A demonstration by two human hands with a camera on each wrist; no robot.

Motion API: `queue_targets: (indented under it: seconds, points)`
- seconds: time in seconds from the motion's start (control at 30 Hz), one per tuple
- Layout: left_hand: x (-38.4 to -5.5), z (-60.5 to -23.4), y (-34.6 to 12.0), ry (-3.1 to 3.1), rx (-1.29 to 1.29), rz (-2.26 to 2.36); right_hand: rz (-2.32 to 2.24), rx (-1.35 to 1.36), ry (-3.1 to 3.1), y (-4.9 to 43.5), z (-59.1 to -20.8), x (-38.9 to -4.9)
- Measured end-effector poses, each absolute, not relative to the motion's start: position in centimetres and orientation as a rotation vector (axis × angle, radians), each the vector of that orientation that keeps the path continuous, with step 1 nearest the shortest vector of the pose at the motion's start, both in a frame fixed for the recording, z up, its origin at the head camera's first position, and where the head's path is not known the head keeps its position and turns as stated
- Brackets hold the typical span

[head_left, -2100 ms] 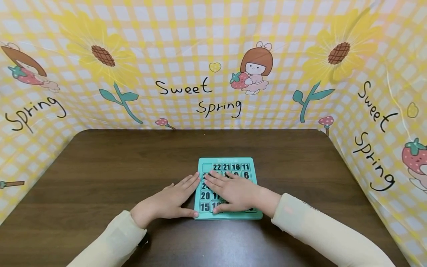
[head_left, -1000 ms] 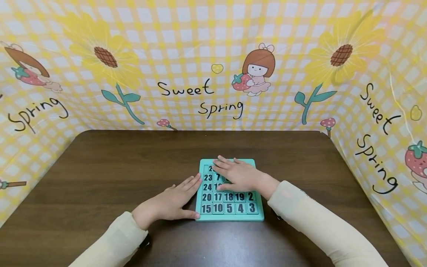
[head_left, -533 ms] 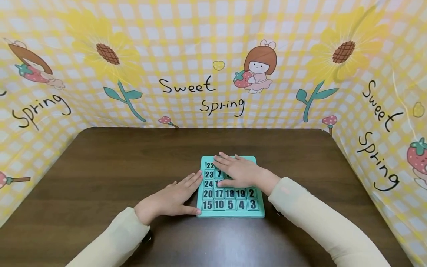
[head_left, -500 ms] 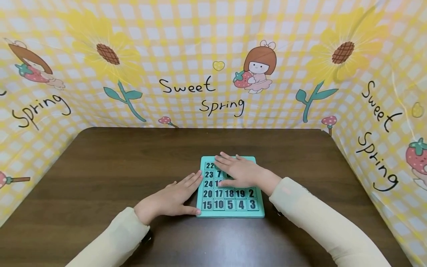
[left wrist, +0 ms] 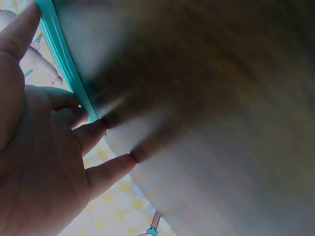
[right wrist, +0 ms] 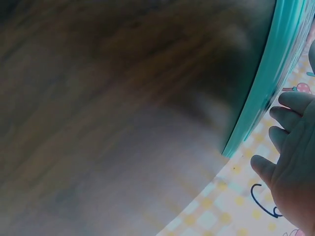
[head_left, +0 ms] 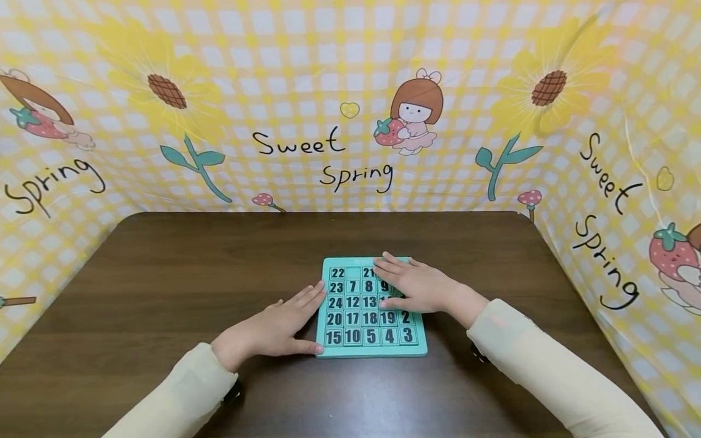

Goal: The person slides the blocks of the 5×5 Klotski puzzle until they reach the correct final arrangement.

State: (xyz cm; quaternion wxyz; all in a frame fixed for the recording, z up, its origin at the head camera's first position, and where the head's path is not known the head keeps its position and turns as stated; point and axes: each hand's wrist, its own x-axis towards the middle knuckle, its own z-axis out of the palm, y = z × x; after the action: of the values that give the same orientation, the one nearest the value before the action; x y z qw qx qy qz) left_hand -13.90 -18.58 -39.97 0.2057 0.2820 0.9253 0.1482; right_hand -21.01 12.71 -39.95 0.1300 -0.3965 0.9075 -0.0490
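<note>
A turquoise number slide puzzle (head_left: 371, 351) lies flat on the brown table. My left hand (head_left: 274, 328) rests along its left side, fingertips and thumb against the frame, fingers straight; the left wrist view shows the fingertips at the turquoise edge (left wrist: 64, 59). Over the upper right tiles lies my right hand (head_left: 418, 286), its fingers stretched out and the thumb near the third row. Tile 22 (head_left: 337, 273) sits in the top left corner, with a bare slot (head_left: 353, 273) beside it and tile 21 (head_left: 368, 273) after that. The right hand hides the rest of the top row.
The dark wooden table (head_left: 219, 255) extends around the puzzle on all sides. A yellow checked cloth (head_left: 296, 79) printed with flowers and "Sweet Spring" stands behind the table and along both sides.
Tile 22 has slid left into the corner, and the bare slot now shows to its right. My right hand has moved up, then right, across the puzzle. The left hand keeps its place.
</note>
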Motion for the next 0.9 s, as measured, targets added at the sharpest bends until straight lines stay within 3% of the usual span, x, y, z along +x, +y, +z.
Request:
queue_targets:
  seconds: [0.9]
  points:
    - [-13.8,-40.1,-18.6,2.579,0.776,0.397,-0.084,-1.201,2.597,8.9,-40.0,-21.4]
